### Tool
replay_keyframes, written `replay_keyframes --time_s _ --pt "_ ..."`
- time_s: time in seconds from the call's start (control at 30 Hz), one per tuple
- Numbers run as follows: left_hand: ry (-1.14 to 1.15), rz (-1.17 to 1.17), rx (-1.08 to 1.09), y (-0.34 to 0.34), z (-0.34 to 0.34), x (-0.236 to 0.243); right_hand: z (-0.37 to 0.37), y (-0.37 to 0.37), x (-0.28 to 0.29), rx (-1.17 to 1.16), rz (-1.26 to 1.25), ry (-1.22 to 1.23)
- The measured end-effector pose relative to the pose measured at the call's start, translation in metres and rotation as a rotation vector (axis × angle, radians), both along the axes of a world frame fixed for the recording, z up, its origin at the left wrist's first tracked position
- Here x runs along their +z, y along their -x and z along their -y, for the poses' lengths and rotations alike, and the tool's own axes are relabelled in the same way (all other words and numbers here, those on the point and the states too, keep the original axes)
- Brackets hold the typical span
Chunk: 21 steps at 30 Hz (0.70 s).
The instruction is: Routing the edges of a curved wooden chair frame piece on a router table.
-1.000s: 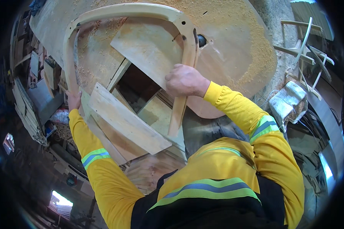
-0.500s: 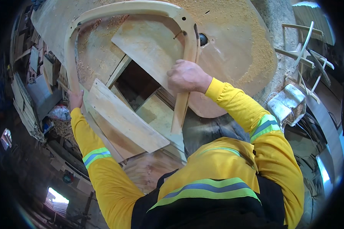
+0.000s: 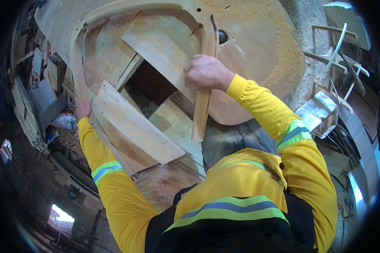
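Note:
A U-shaped wooden frame (image 3: 131,7) with curved corners and small drilled holes lies across the sawdust-covered wooden work surface (image 3: 257,50). My right hand (image 3: 207,72) is a fist wrapped round its right leg, whose cut end points toward me. Around the lower part of the left leg my left hand (image 3: 84,107) is closed, its fingers partly hidden. A dark round spindle (image 3: 223,36) pokes up through a hole in the surface, just right of the frame's right leg. The frame's far edge runs out at the top of the view.
A loose tapered board (image 3: 135,122) rests at an angle between my arms. Beyond it a dark rectangular opening (image 3: 151,88) shows between panels. Scrap wood (image 3: 27,114) is piled at the left. Chair-like wooden frames (image 3: 335,63) and a whitish container (image 3: 316,114) stand at the right.
The frame has shifted slightly away from me, with its right leg now higher in view. My right hand has moved up with it; my left hand has barely moved.

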<state>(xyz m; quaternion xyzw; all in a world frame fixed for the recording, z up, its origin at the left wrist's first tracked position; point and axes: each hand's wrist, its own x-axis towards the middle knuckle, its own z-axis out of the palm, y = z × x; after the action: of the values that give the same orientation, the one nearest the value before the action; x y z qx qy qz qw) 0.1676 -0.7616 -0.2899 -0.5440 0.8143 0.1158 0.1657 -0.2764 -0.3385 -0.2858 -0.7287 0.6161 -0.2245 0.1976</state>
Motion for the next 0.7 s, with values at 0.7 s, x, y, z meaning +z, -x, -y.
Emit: replay_keyframes --time_s 0.7 --pt "-0.008 -0.096 0.097 0.004 -0.051 0.009 0.006 0.013 0.001 -0.006 0.015 0.004"
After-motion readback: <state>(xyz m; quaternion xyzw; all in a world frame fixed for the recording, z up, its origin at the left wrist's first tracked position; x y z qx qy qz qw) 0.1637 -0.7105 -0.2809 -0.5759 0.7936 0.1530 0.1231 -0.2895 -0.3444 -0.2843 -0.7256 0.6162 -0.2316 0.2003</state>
